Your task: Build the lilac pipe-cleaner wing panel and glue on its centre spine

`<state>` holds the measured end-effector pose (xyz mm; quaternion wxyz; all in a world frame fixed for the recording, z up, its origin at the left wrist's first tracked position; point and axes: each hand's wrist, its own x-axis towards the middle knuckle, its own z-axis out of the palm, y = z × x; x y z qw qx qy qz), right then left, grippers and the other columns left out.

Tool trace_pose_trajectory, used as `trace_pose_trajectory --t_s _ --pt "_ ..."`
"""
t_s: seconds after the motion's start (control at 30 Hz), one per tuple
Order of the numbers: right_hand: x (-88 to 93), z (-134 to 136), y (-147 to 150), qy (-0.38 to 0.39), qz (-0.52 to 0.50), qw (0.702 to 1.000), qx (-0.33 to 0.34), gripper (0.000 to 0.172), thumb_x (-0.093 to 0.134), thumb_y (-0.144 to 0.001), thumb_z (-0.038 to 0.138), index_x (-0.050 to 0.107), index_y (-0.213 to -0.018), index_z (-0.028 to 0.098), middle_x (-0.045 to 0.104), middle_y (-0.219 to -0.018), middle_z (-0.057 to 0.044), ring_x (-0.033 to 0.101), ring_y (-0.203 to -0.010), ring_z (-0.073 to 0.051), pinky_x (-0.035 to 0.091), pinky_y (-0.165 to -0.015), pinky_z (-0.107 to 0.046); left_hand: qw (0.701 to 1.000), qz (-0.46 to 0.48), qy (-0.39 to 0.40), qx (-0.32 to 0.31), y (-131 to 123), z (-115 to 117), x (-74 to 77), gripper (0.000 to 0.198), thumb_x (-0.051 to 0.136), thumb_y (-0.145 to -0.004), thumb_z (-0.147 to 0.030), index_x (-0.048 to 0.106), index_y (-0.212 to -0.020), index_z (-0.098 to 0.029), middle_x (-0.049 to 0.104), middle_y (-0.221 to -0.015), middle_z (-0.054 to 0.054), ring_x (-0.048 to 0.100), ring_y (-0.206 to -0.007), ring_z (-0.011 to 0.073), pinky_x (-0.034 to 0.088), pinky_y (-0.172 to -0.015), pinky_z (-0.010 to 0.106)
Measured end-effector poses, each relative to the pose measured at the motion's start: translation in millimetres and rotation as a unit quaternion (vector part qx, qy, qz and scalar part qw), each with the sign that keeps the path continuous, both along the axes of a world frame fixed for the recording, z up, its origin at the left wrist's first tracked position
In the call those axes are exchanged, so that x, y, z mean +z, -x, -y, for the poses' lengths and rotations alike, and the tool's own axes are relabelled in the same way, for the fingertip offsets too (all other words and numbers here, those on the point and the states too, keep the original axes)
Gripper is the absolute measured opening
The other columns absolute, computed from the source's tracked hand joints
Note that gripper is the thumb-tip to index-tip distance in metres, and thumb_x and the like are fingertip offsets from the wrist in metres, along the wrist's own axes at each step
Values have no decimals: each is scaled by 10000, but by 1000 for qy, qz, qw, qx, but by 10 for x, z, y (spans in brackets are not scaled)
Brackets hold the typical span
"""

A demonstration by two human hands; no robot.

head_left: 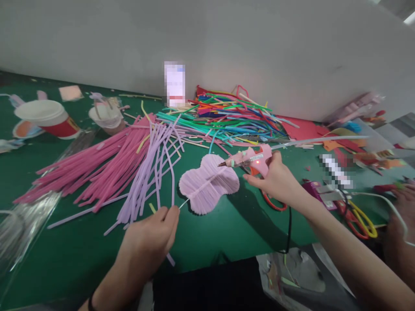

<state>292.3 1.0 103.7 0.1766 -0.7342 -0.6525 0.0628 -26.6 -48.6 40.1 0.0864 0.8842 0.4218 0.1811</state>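
My L fingers (169, 212) pinch lilac piece (210, 198) by its stem (184, 203), over desk (201, 242) btwn front & rear edges; R fingers (254, 180) grip glue gun (259, 159). Step: prob. gluing; next calls for steady nozzle (221, 164).

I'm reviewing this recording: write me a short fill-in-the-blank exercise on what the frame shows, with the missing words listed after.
1. The pink tool in the right hand is a glue ____.
2. The left hand pinches a thin stem that reaches to the fluffy shape, whose colour is light ____.
3. In the picture, the deep pink pipe cleaners lie to the ____ of the fluffy shape.
4. The tabletop is coloured ____.

Missing words: gun; purple; left; green.
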Motion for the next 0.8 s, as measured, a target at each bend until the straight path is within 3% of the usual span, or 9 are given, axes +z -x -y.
trace_pose_trajectory --t_s 0.1,0.23,0.47,0.63,0.8 --pt "11 28 15 10 -5 999 31 505 696 -666 568 418 -913 225 605 -712 -21 576 -529 -194 389 -475 -300 999 4 -20 28 -168 198 -76 253 365 -911 -136 600 -857 -213 564 -605 32 554 -507 155 351 -428 257" --pt "21 42 33 -32 20 996 84 396 676 -705 512 461 -872 224 648 -839 -55 605 -632 -189 431 -563 -294 998 -6 -24 57 -417 312 -176 215 404 -930 -180 597 -842 -216 593 -598 21 578 -471 153 340 -398 257" --pt "-145 100 73 -84 106 989 56 438 546 -820 462 517 -1134 158 696 -892 -87 649 -694 -228 423 -588 -302 991 40 -12 125 -649 368 -294 174 447 -962 -252 610 -914 -217 631 -601 0 616 -500 158 350 -426 288" --pt "-249 148 60 -86 153 981 87 469 511 -861 506 560 -1148 138 699 -1043 -134 665 -811 -254 446 -614 -311 994 55 -53 76 -654 449 -318 254 502 -938 -200 614 -1163 -164 663 -767 57 647 -702 181 452 -596 312" --pt "-268 180 27 -66 183 969 149 450 488 -901 489 579 -1151 125 695 -1025 -126 662 -863 -257 460 -625 -317 996 63 -37 58 -618 462 -347 292 504 -940 -186 628 -1202 -145 612 -726 45 600 -667 163 410 -582 314"
